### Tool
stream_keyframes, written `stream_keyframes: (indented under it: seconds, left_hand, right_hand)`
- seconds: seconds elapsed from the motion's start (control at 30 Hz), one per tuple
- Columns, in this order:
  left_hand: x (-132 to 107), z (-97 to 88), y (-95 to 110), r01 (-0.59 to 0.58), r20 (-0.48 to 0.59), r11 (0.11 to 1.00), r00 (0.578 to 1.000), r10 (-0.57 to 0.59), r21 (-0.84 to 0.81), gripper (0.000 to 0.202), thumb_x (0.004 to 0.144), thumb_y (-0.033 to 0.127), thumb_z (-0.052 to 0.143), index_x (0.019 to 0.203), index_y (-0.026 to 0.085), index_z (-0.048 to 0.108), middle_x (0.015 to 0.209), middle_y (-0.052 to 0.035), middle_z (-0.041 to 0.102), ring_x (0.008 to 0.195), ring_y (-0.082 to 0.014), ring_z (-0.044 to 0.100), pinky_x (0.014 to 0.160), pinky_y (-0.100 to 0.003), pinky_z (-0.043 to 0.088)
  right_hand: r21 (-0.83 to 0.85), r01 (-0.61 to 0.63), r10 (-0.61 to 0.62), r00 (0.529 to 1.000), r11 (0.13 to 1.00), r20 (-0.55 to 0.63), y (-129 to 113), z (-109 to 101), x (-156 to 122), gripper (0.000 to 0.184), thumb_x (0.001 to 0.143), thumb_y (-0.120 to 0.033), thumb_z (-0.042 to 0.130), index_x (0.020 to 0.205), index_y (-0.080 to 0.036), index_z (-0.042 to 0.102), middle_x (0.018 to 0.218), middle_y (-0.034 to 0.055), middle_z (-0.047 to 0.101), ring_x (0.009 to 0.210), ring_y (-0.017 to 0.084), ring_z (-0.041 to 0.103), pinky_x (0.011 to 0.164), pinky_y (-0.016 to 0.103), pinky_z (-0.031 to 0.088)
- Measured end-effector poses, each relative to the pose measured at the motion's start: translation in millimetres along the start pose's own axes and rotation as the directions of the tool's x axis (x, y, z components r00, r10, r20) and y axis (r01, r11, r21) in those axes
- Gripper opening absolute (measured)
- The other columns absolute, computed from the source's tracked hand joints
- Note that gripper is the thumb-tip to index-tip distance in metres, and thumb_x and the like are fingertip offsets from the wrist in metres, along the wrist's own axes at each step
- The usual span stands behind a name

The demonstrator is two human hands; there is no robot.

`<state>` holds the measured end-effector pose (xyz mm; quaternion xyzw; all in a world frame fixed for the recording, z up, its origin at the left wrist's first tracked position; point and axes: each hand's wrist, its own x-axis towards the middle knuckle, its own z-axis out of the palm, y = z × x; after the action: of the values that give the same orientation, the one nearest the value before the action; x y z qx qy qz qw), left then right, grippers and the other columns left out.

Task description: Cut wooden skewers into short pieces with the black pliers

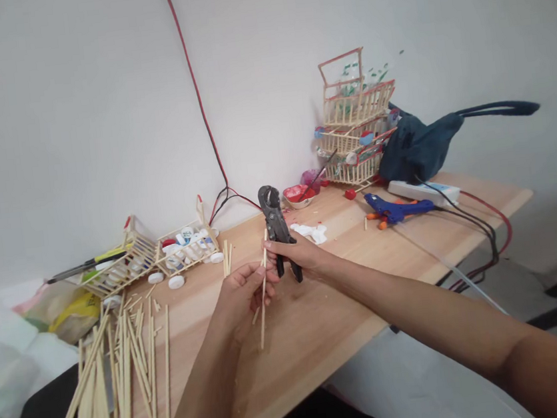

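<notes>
The left hand (241, 295) is closed on a stick (263, 325), pinching it near its upper part between thumb and fingertips. The stick's lower end hangs free below the palm. Its long axis runs almost straight from the near edge of the surface (347, 281) towards the far edge, and its top leans slightly right.

The right hand (300, 255) is clenched around the handles of a dark cutter (276, 226), which it holds upright with the head pointing up and away. The head stands above the stick's top end and a little to its right. The cutter's body passes just beside the upper part of the stick, so close that it is unclear whether they touch. The cutter's blades look closed and nothing is between them. Both hands are raised over the middle of the surface, with the left one nearer the near edge.

At the left end lies a loose pile of sticks (120, 368), most of them lying near-to-far. Beyond the pile are small stick baskets (182, 250) holding bottle caps. Towards the far right corner are a blue glue gun (394, 210), a stack of stick baskets (355, 133), a dark bag (419, 146) and a power strip (425, 191).
</notes>
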<state>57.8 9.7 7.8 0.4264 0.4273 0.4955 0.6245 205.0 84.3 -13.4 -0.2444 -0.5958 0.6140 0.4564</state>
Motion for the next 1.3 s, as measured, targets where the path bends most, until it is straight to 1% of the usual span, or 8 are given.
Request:
stream_keyframes:
  seconds: [0.1,0.37,0.73,0.93,1.0,1.1,1.2,1.3]
  left_hand:
    - [-0.1,-2.3,0.9,-0.005,0.012,1.000,1.000,0.005,0.019,0.030,0.065,0.034,0.078,0.080,0.010,0.067,0.071,-0.0050,0.068,0.049,-0.0059,0.052,0.042,-0.016,0.038]
    - [-0.2,-13.4,5.9,0.083,0.092,0.996,0.992,-0.086,0.042,0.027,0.069,0.028,0.077,0.086,0.008,0.069,0.071,-0.0066,0.069,0.050,-0.0065,0.056,0.044,-0.015,0.043]
    - [-3.2,-14.6,10.1,0.146,0.142,0.989,0.979,-0.148,0.026,0.025,0.074,0.025,0.074,0.092,0.009,0.070,0.077,-0.0094,0.071,0.054,-0.0084,0.060,0.046,-0.016,0.046]
    - [-2.8,-16.6,8.7,0.086,0.150,0.993,0.984,-0.098,0.083,0.029,0.070,0.031,0.076,0.088,0.010,0.068,0.058,0.0007,0.059,0.042,-0.0048,0.049,0.039,-0.015,0.034]
    - [-0.7,-18.9,8.2,0.034,0.089,0.995,0.995,-0.042,0.089,0.028,0.067,0.032,0.077,0.079,0.010,0.066,0.054,0.0024,0.056,0.040,-0.0036,0.044,0.038,-0.015,0.031]
    - [3.4,-24.5,10.4,-0.099,-0.106,0.994,0.989,0.103,0.044,0.030,0.059,0.034,0.080,0.065,0.010,0.062,0.053,0.0016,0.057,0.041,-0.0036,0.045,0.040,-0.015,0.032]
    - [6.6,-32.1,15.9,-0.264,-0.310,0.964,0.918,0.245,-0.018,0.035,0.052,0.034,0.083,0.071,0.011,0.065,0.056,0.0010,0.061,0.045,-0.0057,0.050,0.043,-0.016,0.036]
    - [8.7,-40.2,21.0,-0.392,-0.444,0.918,0.833,0.331,-0.050,0.040,0.049,0.036,0.084,0.075,0.011,0.066,0.056,0.0016,0.062,0.046,-0.0056,0.052,0.044,-0.016,0.039]
  right_hand:
    - [0.033,0.007,-0.005,0.999,0.999,-0.050,1.8,-1.5,2.3,0.034,0.075,-0.047,0.069,0.067,-0.017,0.056,0.062,-0.0007,0.054,0.056,0.011,0.051,0.056,0.025,0.042]
    - [0.176,0.084,-0.043,0.973,0.981,-0.226,1.0,-12.7,12.2,0.032,0.066,-0.043,0.076,0.070,-0.018,0.057,0.063,-0.0017,0.055,0.055,0.011,0.052,0.054,0.026,0.046]
    - [0.193,0.152,-0.075,0.931,0.969,-0.356,-3.8,-22.2,16.3,0.035,0.062,-0.043,0.080,0.073,-0.019,0.057,0.064,-0.0019,0.054,0.055,0.010,0.050,0.051,0.023,0.045]
    - [0.193,0.151,-0.064,0.915,0.970,-0.398,-7.1,-25.7,17.3,0.036,0.059,-0.043,0.082,0.071,-0.018,0.058,0.064,-0.0013,0.056,0.055,0.009,0.051,0.049,0.022,0.045]
    - [0.185,0.165,-0.074,0.904,0.969,-0.422,-7.4,-27.3,18.3,0.036,0.060,-0.042,0.081,0.070,-0.018,0.057,0.062,-0.0020,0.055,0.054,0.009,0.051,0.048,0.022,0.045]
    - [0.145,0.160,-0.079,0.891,0.976,-0.448,-6.7,-27.8,18.6,0.036,0.061,-0.044,0.078,0.068,-0.017,0.055,0.059,-0.0028,0.053,0.051,0.009,0.050,0.047,0.022,0.044]
    - [0.052,0.090,-0.057,0.891,0.995,-0.451,-1.6,-25.7,17.2,0.035,0.063,-0.045,0.075,0.069,-0.017,0.054,0.059,-0.0025,0.053,0.049,0.009,0.048,0.045,0.022,0.042]
    - [-0.095,0.001,-0.037,0.926,0.995,-0.377,5.0,-24.1,15.0,0.032,0.069,-0.044,0.069,0.068,-0.017,0.054,0.059,-0.0017,0.053,0.049,0.010,0.047,0.045,0.022,0.039]
